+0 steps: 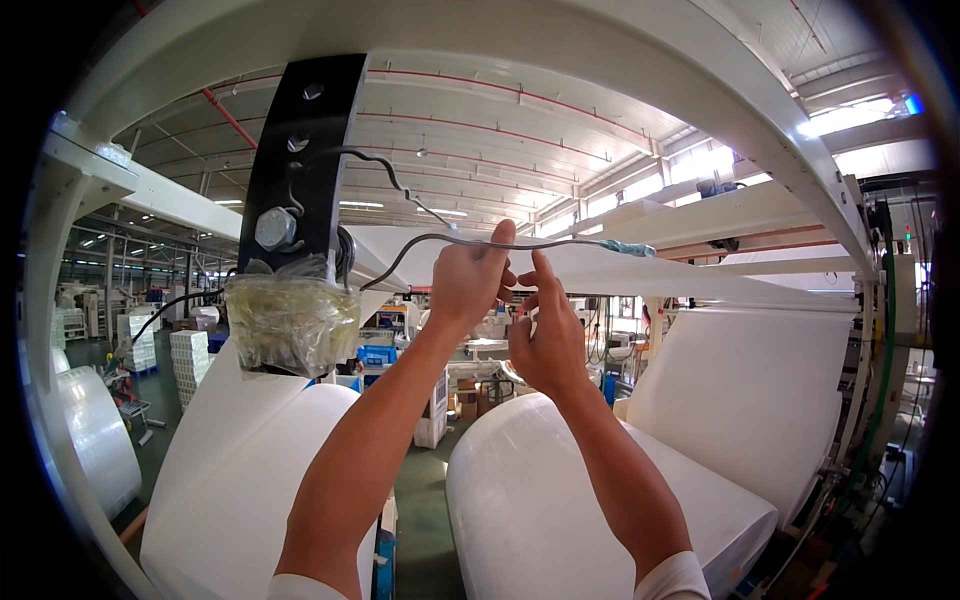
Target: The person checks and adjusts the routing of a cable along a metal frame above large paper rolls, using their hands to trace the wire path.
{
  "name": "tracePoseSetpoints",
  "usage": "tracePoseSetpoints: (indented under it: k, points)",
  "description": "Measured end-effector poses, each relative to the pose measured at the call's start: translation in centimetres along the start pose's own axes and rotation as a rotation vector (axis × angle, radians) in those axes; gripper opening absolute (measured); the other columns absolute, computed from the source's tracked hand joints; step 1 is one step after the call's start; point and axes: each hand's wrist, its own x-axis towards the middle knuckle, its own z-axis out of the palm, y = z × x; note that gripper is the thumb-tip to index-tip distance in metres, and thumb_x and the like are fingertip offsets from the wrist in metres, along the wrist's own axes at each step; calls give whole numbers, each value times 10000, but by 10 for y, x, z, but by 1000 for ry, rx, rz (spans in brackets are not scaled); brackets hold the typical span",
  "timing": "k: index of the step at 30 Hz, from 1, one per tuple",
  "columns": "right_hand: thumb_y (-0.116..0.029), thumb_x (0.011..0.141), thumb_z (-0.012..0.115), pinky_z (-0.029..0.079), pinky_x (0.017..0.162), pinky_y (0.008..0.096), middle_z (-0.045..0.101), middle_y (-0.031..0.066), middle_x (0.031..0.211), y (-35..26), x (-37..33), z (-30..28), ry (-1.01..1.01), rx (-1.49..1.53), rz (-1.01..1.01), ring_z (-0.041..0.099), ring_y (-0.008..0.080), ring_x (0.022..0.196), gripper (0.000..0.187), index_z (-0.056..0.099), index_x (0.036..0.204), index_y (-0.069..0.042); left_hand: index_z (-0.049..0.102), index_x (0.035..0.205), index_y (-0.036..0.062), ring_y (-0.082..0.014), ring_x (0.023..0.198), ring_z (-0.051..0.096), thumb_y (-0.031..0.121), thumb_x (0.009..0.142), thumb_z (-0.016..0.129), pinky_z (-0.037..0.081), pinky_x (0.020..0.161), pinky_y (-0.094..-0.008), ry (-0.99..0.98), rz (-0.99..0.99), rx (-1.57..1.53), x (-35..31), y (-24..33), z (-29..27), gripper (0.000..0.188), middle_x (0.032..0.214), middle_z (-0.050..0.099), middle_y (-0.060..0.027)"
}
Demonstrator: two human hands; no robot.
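My left hand [468, 282] is raised at the middle, in front of a white sheet [600, 268] stretched across the frame. One of its digits points up and the others curl inward; whatever they may grip is hidden. A thin dark wire [425, 238] crosses in front of that hand and ends in a bluish wrapped tip [630, 248]. Just to the right and slightly lower, my right hand [552, 340] has its index finger up and the other fingers loosely bent apart. Nothing shows in it. The fingertips of both hands are close together.
At the left hangs a black drilled bar [300, 150] with a large bolt [275, 229] and a tape-wrapped bundle [295, 320] below. Large white rolls [560, 490] stand beneath my arms. A pale frame beam [560, 40] arches overhead. Stacked white goods [188, 362] stand far left.
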Motion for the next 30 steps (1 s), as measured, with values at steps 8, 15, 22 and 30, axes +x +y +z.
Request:
tracePoseSetpoints:
  k: [8,15,22,30]
  points:
    - [18,738,562,543,708,448,598,181,1127,-2,6,-1,5,2,14,652,353,882,768,331,1470,10,637,671,-26,-166,474,641,574,972,544,499,458,-291,72,-64,36,0,8,6,677,578,640,-87]
    - [24,772,551,533,741,430,613,163,1185,-3,12,-3,-51,-16,77,647,285,867,825,259,1540,-53,633,690,-20,-169,483,642,573,973,541,503,455,-288,57,-64,56,-1,5,3,663,589,639,-88]
    - [-3,776,585,534,750,464,619,176,1164,-11,22,-7,-101,60,159,665,342,899,799,293,1518,-52,644,693,-21,-175,496,650,583,972,533,521,478,-301,56,-71,82,-2,6,3,675,603,649,-91]
    - [-26,798,624,536,729,442,637,146,1162,-13,27,-8,-124,75,198,682,301,786,751,333,1490,-61,666,685,-43,-194,505,660,571,977,533,533,498,-319,77,-60,87,-2,6,4,693,602,659,-100]
